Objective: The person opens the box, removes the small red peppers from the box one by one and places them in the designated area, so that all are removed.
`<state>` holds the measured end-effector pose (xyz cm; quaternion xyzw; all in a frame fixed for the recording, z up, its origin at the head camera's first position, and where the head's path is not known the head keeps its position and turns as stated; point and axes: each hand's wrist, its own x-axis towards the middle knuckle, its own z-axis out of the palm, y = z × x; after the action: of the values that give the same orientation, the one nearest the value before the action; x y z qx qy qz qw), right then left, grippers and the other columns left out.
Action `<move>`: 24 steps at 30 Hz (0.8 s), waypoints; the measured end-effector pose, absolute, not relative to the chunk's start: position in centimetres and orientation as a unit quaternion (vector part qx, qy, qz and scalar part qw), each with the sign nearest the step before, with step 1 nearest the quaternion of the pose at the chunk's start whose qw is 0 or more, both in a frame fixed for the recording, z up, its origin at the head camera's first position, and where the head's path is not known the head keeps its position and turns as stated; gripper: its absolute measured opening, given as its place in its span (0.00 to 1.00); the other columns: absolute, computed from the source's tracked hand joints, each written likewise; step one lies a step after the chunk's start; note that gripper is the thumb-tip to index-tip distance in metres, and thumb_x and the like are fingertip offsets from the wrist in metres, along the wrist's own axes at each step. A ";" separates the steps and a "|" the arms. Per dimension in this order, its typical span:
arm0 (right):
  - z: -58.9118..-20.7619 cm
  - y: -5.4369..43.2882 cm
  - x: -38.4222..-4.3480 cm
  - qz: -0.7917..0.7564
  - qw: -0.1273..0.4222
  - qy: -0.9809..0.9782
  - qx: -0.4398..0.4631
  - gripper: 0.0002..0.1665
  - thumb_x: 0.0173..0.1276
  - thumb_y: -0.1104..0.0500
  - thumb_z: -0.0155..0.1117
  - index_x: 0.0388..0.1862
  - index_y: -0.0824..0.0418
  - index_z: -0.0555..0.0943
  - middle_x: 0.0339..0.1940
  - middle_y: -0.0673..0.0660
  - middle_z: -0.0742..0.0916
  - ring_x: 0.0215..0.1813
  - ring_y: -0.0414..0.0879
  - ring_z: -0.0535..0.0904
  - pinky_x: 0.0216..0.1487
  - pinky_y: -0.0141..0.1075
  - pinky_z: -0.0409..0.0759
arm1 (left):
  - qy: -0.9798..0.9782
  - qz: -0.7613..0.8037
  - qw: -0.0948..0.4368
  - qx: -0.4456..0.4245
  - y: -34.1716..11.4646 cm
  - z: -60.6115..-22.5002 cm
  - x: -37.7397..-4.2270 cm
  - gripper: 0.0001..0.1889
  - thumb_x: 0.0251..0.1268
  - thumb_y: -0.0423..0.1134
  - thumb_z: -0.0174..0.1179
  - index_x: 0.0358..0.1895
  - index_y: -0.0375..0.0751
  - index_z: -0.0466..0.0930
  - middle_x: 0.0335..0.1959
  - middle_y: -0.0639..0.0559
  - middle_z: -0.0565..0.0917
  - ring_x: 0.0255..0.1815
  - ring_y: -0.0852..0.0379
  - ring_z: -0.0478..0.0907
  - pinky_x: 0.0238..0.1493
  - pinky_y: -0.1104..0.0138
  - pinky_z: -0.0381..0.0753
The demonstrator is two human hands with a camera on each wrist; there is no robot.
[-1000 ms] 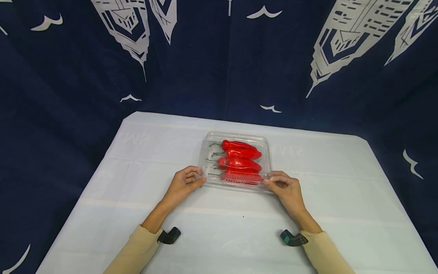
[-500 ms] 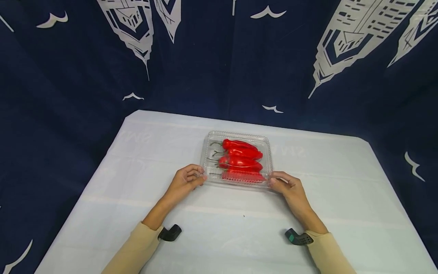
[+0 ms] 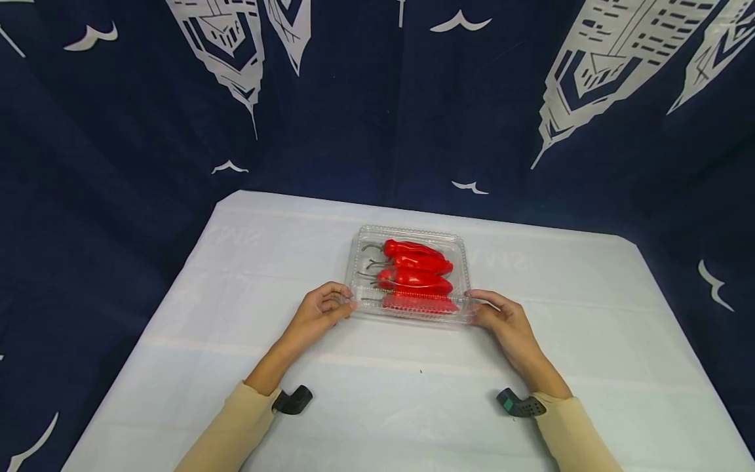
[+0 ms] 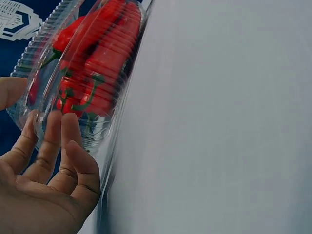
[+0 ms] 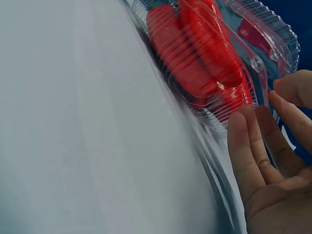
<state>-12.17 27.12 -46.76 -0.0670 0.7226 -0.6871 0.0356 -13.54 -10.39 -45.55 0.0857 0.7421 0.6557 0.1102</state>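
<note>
A clear plastic clamshell container (image 3: 358,262) lies on the table with several red peppers (image 3: 415,282) inside, their green stems pointing left. My left hand (image 3: 321,311) holds its front left corner. In the left wrist view, the left thumb (image 4: 12,91) is at the upper rim and the fingertips lie against the ribbed side. My right hand (image 3: 501,321) is at the front right corner, its index finger and thumb at the edge. The right wrist view shows the other right fingers (image 5: 243,146) against the base's side. The lid's rim (image 5: 292,44) stands apart from the base's rim there.
A white cloth covers the table (image 3: 377,393), whose far edge runs behind the container. Beyond hangs a dark blue curtain (image 3: 354,131) with white building and bird prints. Dark wrist devices (image 3: 293,400) sit at both beige cuffs.
My right hand has shifted slightly to the right, and its thumb has gone from the container's front corner to beyond its edge. The left hand and the peppers stay nearly where they were.
</note>
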 end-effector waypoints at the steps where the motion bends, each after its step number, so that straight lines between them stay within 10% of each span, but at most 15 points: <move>1: -46.7 27.1 -12.2 -0.687 0.036 0.722 -0.068 0.19 0.71 0.71 0.59 0.60 0.72 0.77 0.48 0.46 0.88 0.44 0.35 0.85 0.47 0.29 0.86 | 0.742 0.656 0.110 0.087 -10.4 -45.5 -13.5 0.14 0.68 0.36 0.65 0.51 0.34 0.77 0.36 0.51 0.82 0.30 0.60 0.75 0.31 0.73 0.73; 24: -46.8 26.4 -14.0 -0.699 0.062 0.711 -0.027 0.25 0.72 0.64 0.63 0.67 0.64 0.75 0.58 0.44 0.81 0.52 0.33 0.82 0.50 0.26 0.84 | 0.733 0.663 0.117 0.094 -10.6 -45.5 -13.6 0.13 0.68 0.37 0.65 0.50 0.34 0.77 0.20 0.45 0.78 0.24 0.63 0.66 0.32 0.72 0.69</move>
<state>-13.96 26.37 -46.77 -0.0270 0.7114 -0.6995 0.0623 -13.60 -10.61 -45.51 0.0945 0.7329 0.6634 0.1175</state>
